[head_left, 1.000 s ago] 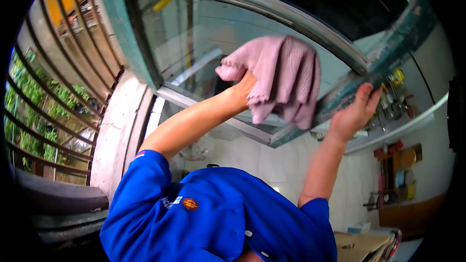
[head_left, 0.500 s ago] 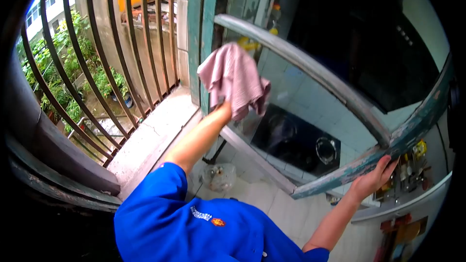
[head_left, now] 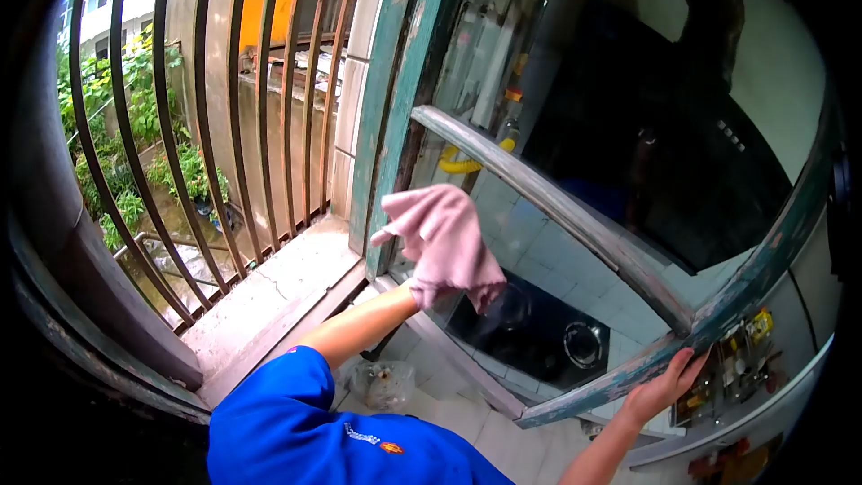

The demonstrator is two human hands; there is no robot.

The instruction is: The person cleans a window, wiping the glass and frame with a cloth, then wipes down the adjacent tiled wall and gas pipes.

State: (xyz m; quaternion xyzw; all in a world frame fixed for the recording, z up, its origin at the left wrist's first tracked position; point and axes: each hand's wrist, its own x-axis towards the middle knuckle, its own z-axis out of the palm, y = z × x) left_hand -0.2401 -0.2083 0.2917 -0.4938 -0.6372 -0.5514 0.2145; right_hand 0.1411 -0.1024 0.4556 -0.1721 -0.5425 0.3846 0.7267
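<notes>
Wiping the window's lower pane [head_left: 557, 251] appears to be the step in hand; the next move calls for pressing the cloth [head_left: 453, 247] flat to the glass with the frame [head_left: 593, 388] steadied. The left grip [head_left: 415, 296] is largely hidden, so its finger closure cannot be told. The pink cloth drapes over this grip and extends beyond the wrist, in front of the pane; contact cannot be confirmed. The right grip [head_left: 663, 388] rests on the frame's lower edge, fingers extended and slightly parted. Farther out, a cooktop [head_left: 539, 332] shows through the glass; a ledge [head_left: 278, 283] and metal bars [head_left: 159, 45] stand left.
</notes>
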